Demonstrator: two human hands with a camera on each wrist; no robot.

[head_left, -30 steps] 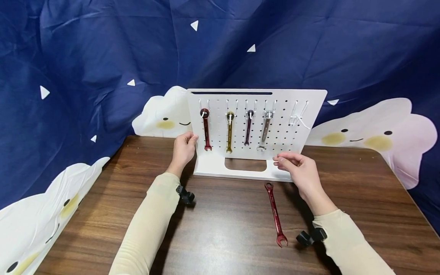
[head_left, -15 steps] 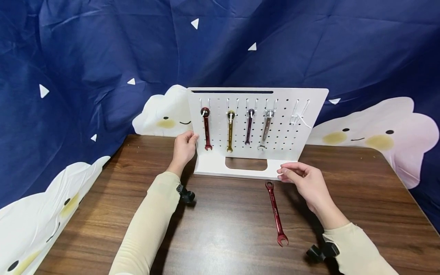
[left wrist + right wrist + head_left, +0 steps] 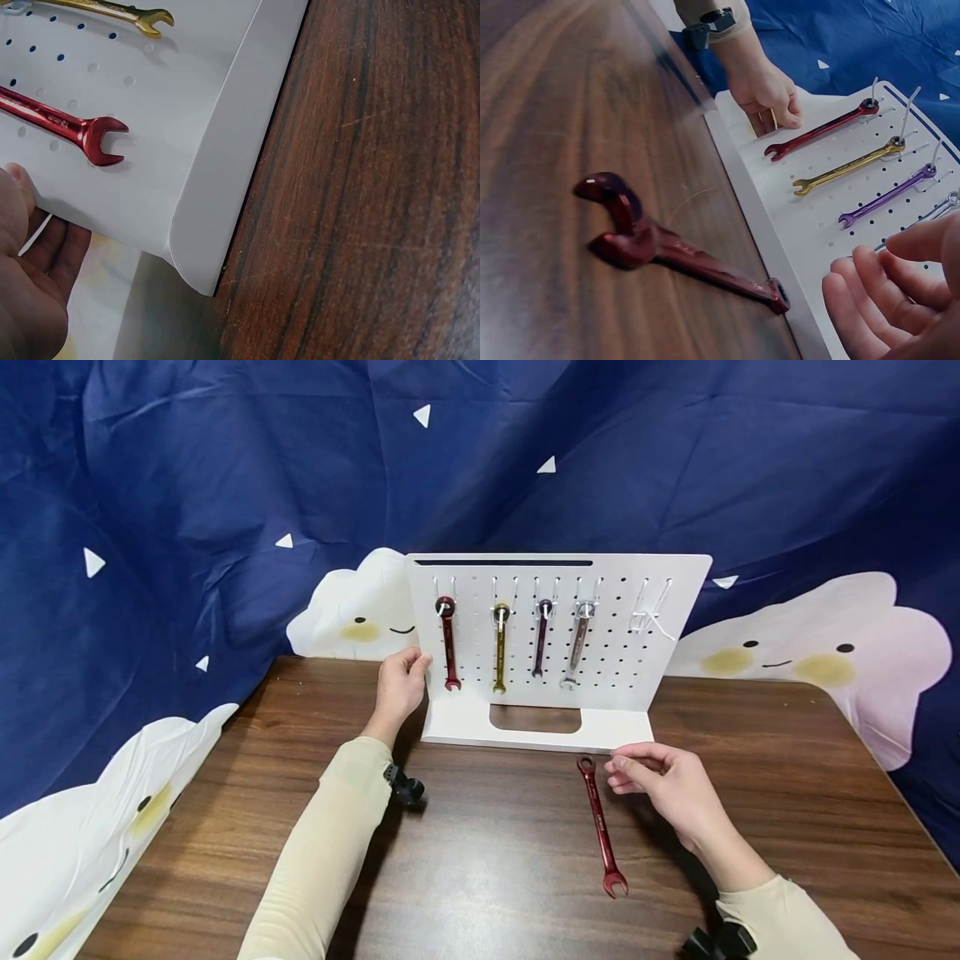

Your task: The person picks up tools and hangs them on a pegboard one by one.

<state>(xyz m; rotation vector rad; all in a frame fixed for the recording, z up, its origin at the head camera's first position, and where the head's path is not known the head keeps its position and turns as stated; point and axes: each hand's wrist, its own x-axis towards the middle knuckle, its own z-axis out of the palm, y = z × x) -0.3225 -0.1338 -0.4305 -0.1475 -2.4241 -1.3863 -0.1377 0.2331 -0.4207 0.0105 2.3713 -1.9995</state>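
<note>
My left hand [image 3: 400, 687] grips the left edge of a white pegboard [image 3: 465, 714], thumb in front and fingers behind, as the left wrist view shows. A red combination wrench [image 3: 600, 827] lies on the table in front of the board, ring end toward it and open jaw toward me. Just right of that ring end is my right hand [image 3: 671, 789], fingers loosely bent, holding nothing and apart from the wrench. On the board's hooks hang another red wrench [image 3: 449, 647], a yellow wrench [image 3: 500, 652], a purple wrench [image 3: 541, 639] and a silver wrench [image 3: 577, 647].
At the board's right end is a white wire hook [image 3: 651, 614] with nothing hanging on it. The board stands near the back of a brown wooden table [image 3: 480, 860]. A blue curtain [image 3: 615, 468] with clouds hangs behind.
My right hand has moved down and toward me, from in front of the board's base to beside the loose wrench's ring end. The left hand, board and wrenches stay put.
</note>
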